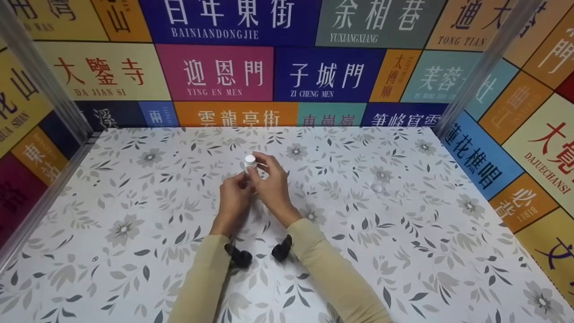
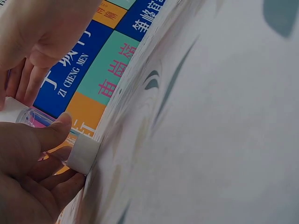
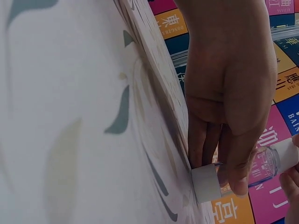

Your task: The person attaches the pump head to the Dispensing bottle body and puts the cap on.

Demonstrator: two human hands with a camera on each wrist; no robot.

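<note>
A small clear bottle (image 3: 262,170) stands upright between both hands, with a white cap (image 1: 250,159) on top and a wider white piece (image 2: 84,154) at its lower end, close over the table. My left hand (image 1: 234,197) grips the lower part, its thumb along the clear wall in the left wrist view. Higher up, my right hand (image 1: 272,186) has its thumb and fingers around the white cap. In the right wrist view, only the fingertips of the right hand (image 3: 290,189) show at the right edge, while the left hand (image 3: 229,93) fills the upper middle.
The table (image 1: 148,278) has a white cover printed with grey leaves and flowers. To the right of the hands lies a small transparent object (image 1: 379,187). Behind the table rises a wall (image 1: 215,72) of coloured sign panels, with clear posts (image 1: 475,67) at the corners.
</note>
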